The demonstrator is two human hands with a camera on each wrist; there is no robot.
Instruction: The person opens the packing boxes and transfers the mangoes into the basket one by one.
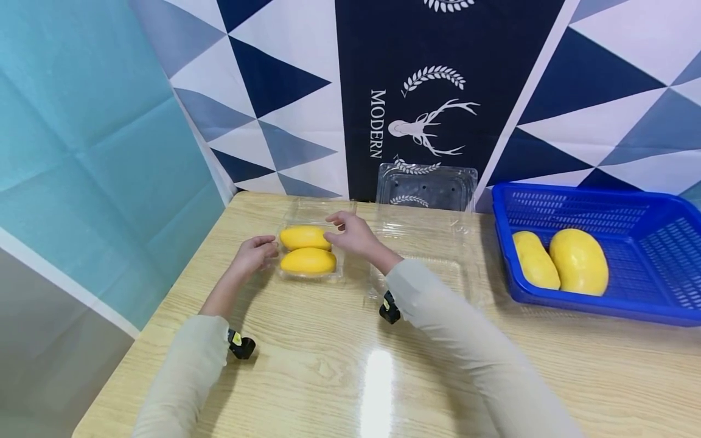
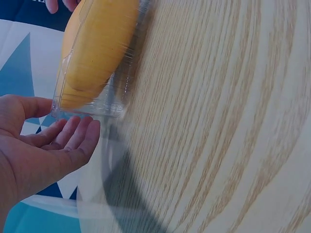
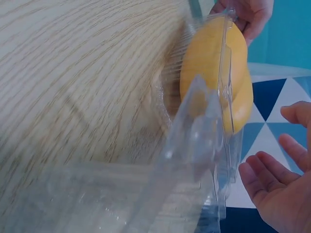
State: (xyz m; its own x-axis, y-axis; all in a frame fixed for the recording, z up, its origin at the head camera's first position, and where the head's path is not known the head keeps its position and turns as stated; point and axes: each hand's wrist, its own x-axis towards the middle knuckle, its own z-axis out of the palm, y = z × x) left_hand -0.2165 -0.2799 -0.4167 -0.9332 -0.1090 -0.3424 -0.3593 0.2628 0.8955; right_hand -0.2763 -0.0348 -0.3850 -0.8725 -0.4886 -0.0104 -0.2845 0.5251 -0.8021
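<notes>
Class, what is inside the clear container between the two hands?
The clear container holds two yellow fruits, one behind the other. In the head view, what lies beneath them is covered.

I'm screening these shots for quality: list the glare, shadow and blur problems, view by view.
Head: a white glare streak washes out part of the table, with a soft shadow beside the left sleeve; left wrist: a dark shadow lies on the table near the left hand; right wrist: the clear plastic at the bottom looks hazy and soft.
</notes>
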